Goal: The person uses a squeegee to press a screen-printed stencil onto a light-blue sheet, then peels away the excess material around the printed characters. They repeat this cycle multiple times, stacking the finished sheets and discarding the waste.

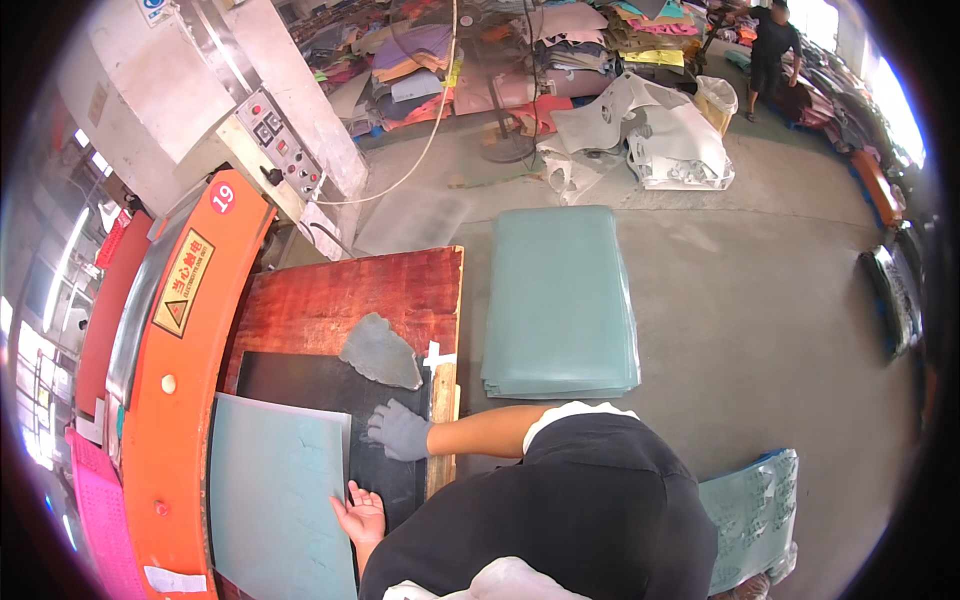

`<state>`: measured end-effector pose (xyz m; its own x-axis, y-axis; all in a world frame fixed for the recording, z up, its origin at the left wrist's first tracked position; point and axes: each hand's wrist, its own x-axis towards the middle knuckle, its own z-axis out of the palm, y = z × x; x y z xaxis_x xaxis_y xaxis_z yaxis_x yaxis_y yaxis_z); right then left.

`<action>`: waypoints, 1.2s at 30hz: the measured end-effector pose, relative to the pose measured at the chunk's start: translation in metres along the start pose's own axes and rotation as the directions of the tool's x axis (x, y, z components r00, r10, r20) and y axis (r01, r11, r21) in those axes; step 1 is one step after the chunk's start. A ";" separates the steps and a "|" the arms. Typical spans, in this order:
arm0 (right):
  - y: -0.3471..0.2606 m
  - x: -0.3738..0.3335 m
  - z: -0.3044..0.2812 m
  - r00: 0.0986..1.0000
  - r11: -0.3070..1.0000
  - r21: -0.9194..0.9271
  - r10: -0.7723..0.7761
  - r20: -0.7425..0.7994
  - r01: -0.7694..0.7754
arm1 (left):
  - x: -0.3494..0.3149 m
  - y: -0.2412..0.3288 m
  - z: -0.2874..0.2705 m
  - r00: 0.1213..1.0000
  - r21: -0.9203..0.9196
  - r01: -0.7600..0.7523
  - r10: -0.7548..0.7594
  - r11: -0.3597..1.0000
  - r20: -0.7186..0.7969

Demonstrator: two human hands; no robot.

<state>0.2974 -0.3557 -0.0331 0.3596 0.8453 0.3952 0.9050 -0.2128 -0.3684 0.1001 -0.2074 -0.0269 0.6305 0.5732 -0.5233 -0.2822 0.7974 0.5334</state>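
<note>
A pale teal sheet (pixel 280 480) with faint creases lies at the lower left, partly over a black board (pixel 300 375). At the sheet's right edge is my bare left hand (pixel 362 514), palm turned up and fingers apart, the thumb close to the edge. My right hand (pixel 400 430), in a grey glove, rests open with spread fingers over the black board, holding nothing. Just above it lies a grey, irregular flat piece (pixel 381 351), partly on the black board and partly on a reddish wooden board (pixel 350 290).
An orange machine frame (pixel 190 340) with a warning label stands along the left, a control panel (pixel 282 145) behind it. A stack of teal sheets (pixel 560 300) sits on the right, another wrapped stack (pixel 755 520) lower right. Piled sheets and a distant person (pixel 773 50) are farther back.
</note>
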 end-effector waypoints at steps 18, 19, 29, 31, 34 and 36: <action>-0.055 0.033 0.033 0.891 0.862 0.246 -0.393 -0.226 0.443 | -0.010 -0.037 -0.026 0.999 0.063 0.022 -0.025 0.998 0.046; -0.058 0.039 0.039 0.886 0.857 0.235 -0.424 -0.185 0.459 | -0.011 -0.038 -0.019 0.999 0.058 0.035 -0.035 0.998 -0.008; -0.037 0.034 0.068 0.905 0.829 0.365 -0.397 -0.151 0.424 | -0.004 -0.041 -0.017 0.984 0.093 0.005 -0.021 0.996 0.175; -0.034 0.033 0.069 0.902 0.856 0.287 -0.407 -0.140 0.431 | -0.003 -0.042 -0.020 0.974 0.142 0.001 -0.034 0.990 0.226; -0.031 0.036 0.068 0.867 0.844 0.253 -0.395 -0.305 0.474 | -0.003 -0.041 -0.015 0.966 0.144 -0.021 -0.017 0.989 0.259; -0.031 0.036 0.069 0.855 0.811 0.297 -0.416 -0.310 0.503 | -0.005 -0.040 -0.013 0.981 0.177 -0.020 -0.015 0.984 0.194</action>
<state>0.2669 -0.2847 -0.0653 0.0011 0.6590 0.7521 0.8477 0.3984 -0.3503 0.0990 -0.2397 -0.0548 0.7631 0.5135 -0.3924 -0.1619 0.7397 0.6531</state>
